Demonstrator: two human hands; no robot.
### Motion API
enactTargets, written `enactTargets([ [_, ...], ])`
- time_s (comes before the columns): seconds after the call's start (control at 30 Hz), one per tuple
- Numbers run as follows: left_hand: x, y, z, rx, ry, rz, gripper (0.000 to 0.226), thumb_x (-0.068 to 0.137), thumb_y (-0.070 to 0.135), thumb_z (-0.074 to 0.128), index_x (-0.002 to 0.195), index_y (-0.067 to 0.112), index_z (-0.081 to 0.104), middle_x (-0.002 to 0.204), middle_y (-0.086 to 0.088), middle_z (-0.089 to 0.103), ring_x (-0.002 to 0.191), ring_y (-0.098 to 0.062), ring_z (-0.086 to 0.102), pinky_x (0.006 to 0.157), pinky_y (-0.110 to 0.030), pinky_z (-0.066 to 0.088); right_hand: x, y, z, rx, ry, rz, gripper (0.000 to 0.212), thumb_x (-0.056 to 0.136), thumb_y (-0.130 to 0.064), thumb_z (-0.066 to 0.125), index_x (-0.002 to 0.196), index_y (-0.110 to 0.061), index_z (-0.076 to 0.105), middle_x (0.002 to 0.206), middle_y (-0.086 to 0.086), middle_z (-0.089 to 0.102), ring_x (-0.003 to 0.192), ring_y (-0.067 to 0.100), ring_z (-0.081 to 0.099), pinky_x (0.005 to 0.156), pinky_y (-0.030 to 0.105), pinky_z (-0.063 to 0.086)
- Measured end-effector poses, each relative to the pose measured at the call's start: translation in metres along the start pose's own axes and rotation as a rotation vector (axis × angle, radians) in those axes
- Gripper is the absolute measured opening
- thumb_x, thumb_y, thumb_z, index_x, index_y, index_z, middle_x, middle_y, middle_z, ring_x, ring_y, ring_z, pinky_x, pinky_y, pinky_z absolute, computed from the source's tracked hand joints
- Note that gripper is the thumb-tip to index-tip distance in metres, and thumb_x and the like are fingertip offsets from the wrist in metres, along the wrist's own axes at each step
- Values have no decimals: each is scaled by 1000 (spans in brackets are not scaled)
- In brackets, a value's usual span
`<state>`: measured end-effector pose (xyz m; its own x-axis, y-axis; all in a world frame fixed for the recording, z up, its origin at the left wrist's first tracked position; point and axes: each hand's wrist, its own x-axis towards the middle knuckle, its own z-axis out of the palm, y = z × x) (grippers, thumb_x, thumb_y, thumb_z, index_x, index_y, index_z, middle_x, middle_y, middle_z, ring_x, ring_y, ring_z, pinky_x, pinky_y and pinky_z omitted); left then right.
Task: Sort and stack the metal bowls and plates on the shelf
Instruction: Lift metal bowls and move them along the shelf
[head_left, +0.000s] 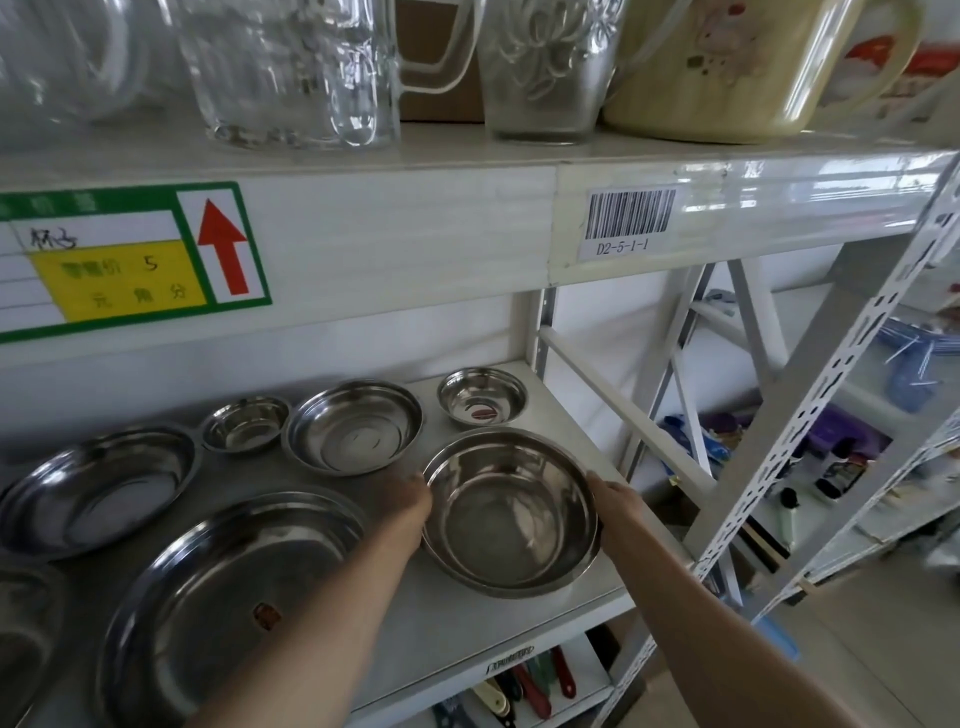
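A large deep metal bowl (511, 512) sits at the right end of the white shelf (457, 623). My left hand (410, 506) grips its left rim and my right hand (615, 506) grips its right rim. Behind it stand a small bowl with a red sticker (482, 396), a wider shallow bowl (353, 426) and a tiny bowl (244, 423). A big flat plate (228, 592) lies at the front left, a deep plate (96, 486) behind it, and another dish (21, 644) is cut off by the left edge.
The upper shelf board (363, 228) hangs low overhead, carrying glass jugs (291, 73) and a beige plastic jug (737, 67). A perforated white upright (810, 415) stands just right of the bowl. Utensils (530, 680) hang below the shelf edge.
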<state>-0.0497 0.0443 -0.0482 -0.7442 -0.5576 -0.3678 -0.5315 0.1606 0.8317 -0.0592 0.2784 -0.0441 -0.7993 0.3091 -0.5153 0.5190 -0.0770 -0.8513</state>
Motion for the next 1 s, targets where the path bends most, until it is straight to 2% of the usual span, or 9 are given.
enactTargets([
  [0.13, 5, -7, 6, -278, 55, -70, 38, 88, 22, 53, 117, -4, 57, 115, -25, 64, 97, -34, 65, 86, -47, 54, -5, 0, 0, 52, 6, 21, 20, 92, -24, 63, 80, -8, 62, 82, 15, 62, 78, 27, 61, 90, 43, 56],
  [0.23, -9, 3, 2, -381, 76, -22, 19, 88, 18, 57, 89, -1, 61, 90, -18, 66, 80, -26, 61, 70, -37, 50, -8, -1, -2, 63, -9, 25, 22, 92, -27, 64, 84, -6, 62, 83, 14, 61, 76, 25, 60, 88, 41, 56],
  [0.33, -16, 14, -4, -442, 87, 0, 25, 90, 17, 58, 68, 10, 50, 69, -5, 53, 74, -22, 52, 63, -28, 40, -9, -6, -2, 40, -18, -22, 25, 92, -28, 63, 78, -8, 59, 75, 7, 58, 64, 18, 56, 64, 30, 53],
  [0.4, -21, 22, -12, -479, 75, 13, 20, 90, 19, 59, 76, 5, 55, 68, -4, 53, 72, -22, 52, 55, -26, 40, -12, -13, -1, 48, 25, -61, 28, 93, -26, 61, 70, -14, 51, 72, 3, 54, 61, 15, 52, 56, 27, 45],
  [0.47, -19, 26, -20, -529, 62, 17, 21, 89, 22, 61, 87, 1, 61, 80, -15, 64, 77, -27, 60, 61, -30, 48, -17, -19, 2, 65, 20, -61, 26, 92, -26, 62, 72, -14, 51, 74, 4, 56, 63, 17, 54, 61, 29, 49],
  [0.53, -17, 28, -28, -590, 46, 14, 22, 87, 23, 64, 81, 2, 63, 92, -24, 69, 85, -35, 67, 77, -43, 57, -25, -26, 5, 108, -1, -26, 20, 91, -26, 64, 79, -11, 57, 78, 8, 59, 68, 20, 57, 73, 32, 54],
  [0.6, -17, 28, -38, -647, 27, -1, 18, 84, 22, 66, 77, 6, 63, 93, -22, 69, 88, -36, 68, 84, -53, 56, -31, -33, 8, 107, -30, -23, 18, 91, -27, 65, 83, -11, 59, 77, 8, 60, 67, 19, 58, 70, 29, 54],
  [0.67, -18, 28, -48, -694, 42, 2, 18, 85, 18, 66, 70, 9, 60, 85, -18, 67, 86, -33, 66, 86, -52, 55, -37, -40, 13, 85, -76, -52, 20, 91, -29, 64, 84, -11, 60, 75, 6, 60, 64, 18, 57, 65, 28, 52],
  [1.0, -24, 19, -122, -777, 146, 28, 20, 83, 27, 68, 72, 14, 59, 80, -12, 66, 82, -27, 66, 84, -42, 56, -80, -53, 68, 78, -220, -61, 25, 78, -34, 77, 82, -13, 64, 78, 7, 64, 70, 20, 60, 78, 34, 55],
])
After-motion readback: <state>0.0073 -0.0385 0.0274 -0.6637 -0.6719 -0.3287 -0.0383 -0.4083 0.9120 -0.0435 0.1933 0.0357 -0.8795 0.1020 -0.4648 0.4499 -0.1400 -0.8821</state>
